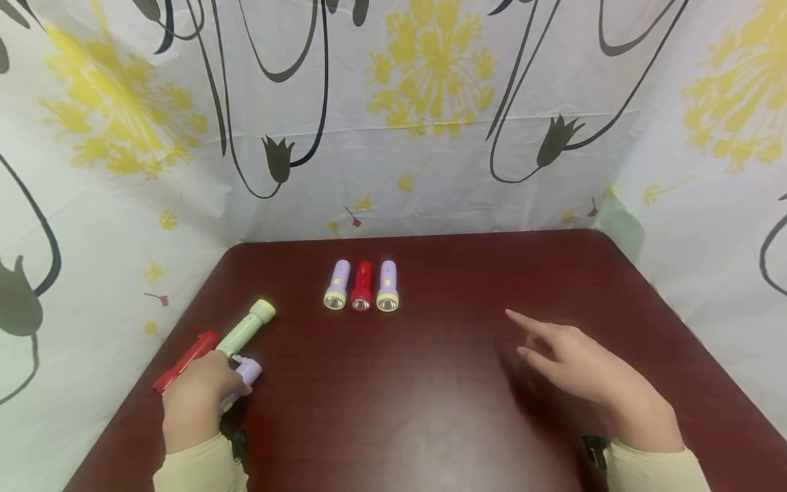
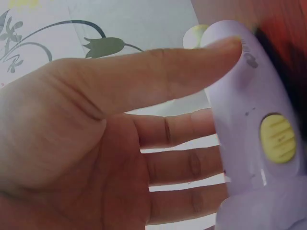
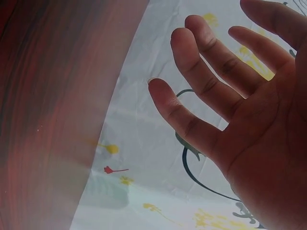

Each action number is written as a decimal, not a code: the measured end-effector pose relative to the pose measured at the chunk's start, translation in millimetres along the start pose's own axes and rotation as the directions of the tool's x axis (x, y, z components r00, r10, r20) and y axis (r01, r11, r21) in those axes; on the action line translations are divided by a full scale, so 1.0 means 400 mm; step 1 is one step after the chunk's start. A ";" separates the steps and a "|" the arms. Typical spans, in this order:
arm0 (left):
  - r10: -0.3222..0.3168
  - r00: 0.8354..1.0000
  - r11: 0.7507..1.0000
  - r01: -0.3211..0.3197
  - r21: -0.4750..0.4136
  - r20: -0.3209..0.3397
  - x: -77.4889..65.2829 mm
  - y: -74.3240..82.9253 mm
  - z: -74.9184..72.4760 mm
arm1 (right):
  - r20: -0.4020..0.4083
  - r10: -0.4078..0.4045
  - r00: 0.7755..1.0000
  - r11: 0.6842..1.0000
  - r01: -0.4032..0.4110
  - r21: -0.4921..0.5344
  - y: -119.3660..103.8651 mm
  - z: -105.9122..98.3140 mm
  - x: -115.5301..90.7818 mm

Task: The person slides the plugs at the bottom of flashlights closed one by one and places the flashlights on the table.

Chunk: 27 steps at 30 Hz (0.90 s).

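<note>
At the left of the table, my left hand [image 1: 203, 386] grips a light purple flashlight [image 1: 249, 370]. In the left wrist view its yellow switch [image 2: 278, 139] faces the camera, with the thumb lying across the tail end and the fingers reaching to its side. Right beside that hand lie a red flashlight [image 1: 187, 360] and a pale green flashlight [image 1: 246, 329], the green one's head pointing away to the right. My right hand [image 1: 584, 362] hovers over the right side of the table, fingers loosely extended and holding nothing; its spread fingers [image 3: 206, 91] show in the right wrist view.
Toward the back stand three flashlights in a row, lenses facing me: a purple one [image 1: 339, 277], a red one [image 1: 363, 280] and another purple one [image 1: 388, 280]. The dark red wooden table [image 1: 430, 396] is bordered by a flower-patterned white curtain [image 1: 430, 171] at back and sides.
</note>
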<state>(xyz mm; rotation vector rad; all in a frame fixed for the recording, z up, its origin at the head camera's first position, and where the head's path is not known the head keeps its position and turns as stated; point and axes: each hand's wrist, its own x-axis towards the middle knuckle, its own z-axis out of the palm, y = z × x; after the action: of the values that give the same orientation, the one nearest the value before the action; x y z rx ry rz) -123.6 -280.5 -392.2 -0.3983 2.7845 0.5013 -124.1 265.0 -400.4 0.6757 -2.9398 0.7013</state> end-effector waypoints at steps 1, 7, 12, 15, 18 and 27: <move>0.001 1.000 1.000 -0.001 -0.001 0.000 0.002 0.001 0.002 | -0.004 -0.002 1.000 1.000 0.002 -0.003 0.000 0.000 0.001; -0.003 1.000 1.000 0.003 -0.013 0.008 0.009 0.001 0.013 | 0.009 0.007 1.000 1.000 -0.007 -0.004 0.003 0.001 0.006; -0.005 1.000 1.000 0.005 -0.014 0.011 0.015 -0.002 0.018 | 0.014 0.013 1.000 1.000 -0.013 0.008 0.005 0.003 0.009; 0.015 1.000 1.000 -0.015 0.009 0.006 0.013 -0.004 0.020 | 0.015 0.012 1.000 1.000 -0.012 0.017 0.006 0.007 0.009; 0.048 0.999 0.998 -0.048 0.035 -0.021 0.004 -0.007 0.023 | 0.016 0.010 1.000 1.000 -0.010 0.016 0.008 0.011 0.006; 0.111 0.989 0.992 -0.103 0.077 -0.100 -0.048 0.012 -0.006 | -0.007 -0.012 1.000 1.000 0.012 0.005 0.014 0.017 0.003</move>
<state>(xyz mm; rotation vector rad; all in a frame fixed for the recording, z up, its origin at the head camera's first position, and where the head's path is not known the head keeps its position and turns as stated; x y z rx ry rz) -108.1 -272.8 -382.5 -0.2671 2.9274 0.4133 -127.2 265.9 -408.8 0.6893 -2.9264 0.7088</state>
